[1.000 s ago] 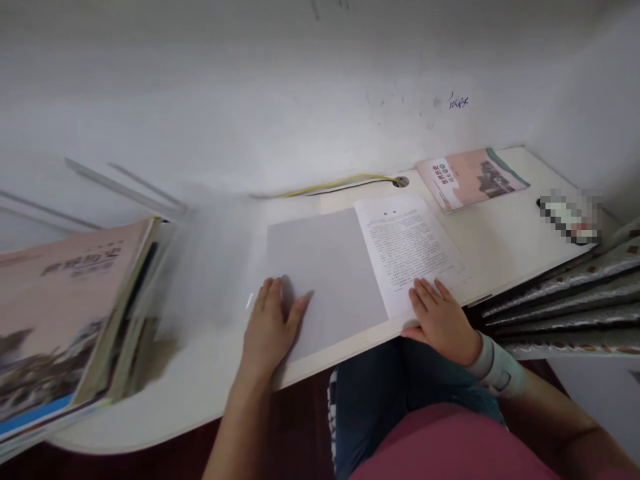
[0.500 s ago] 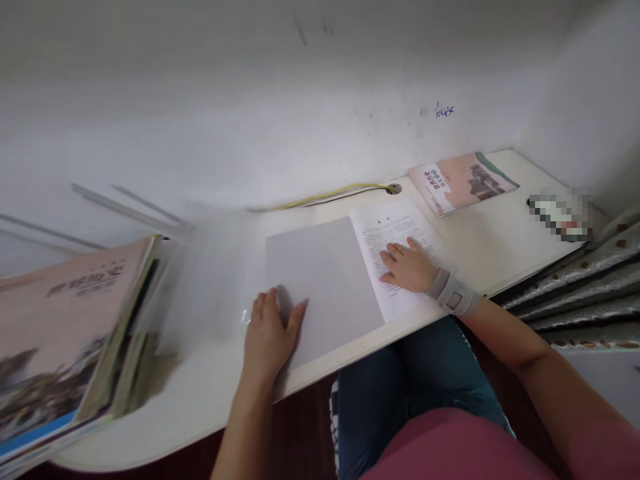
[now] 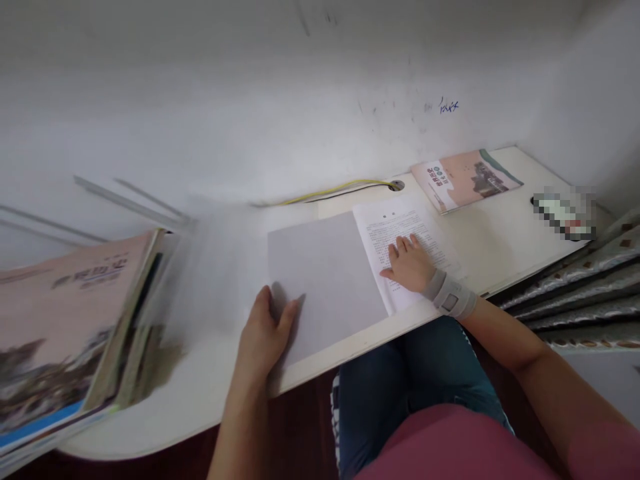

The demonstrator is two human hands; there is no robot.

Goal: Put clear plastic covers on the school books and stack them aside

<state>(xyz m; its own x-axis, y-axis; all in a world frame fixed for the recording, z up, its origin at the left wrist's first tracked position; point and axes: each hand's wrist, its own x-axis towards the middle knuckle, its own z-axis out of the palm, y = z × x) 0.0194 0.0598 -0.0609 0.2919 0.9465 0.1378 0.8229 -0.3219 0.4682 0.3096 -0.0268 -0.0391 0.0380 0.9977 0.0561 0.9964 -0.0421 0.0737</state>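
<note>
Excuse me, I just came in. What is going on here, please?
Someone has an open book on a white desk. The right hand lies spread over its printed page. The left hand is at the left edge of the grey page, its thumb apart from the fingers; whether it grips the edge is unclear. A pinkish book lies farther right, near the wall, and more books are at the left.

The open book's grey left-hand page (image 3: 325,287) is smooth, matt paper; its white printed page (image 3: 375,233) is paper too, also matt. The desk (image 3: 505,247) looks smooth with a faint sheen. The World History textbook (image 3: 463,177) has a smooth paper cover. Silvery cloth curtain (image 3: 585,277), shiny along its folds. Jeans (image 3: 430,367) of denim; soft-looking fabric wristband (image 3: 460,300).
</note>
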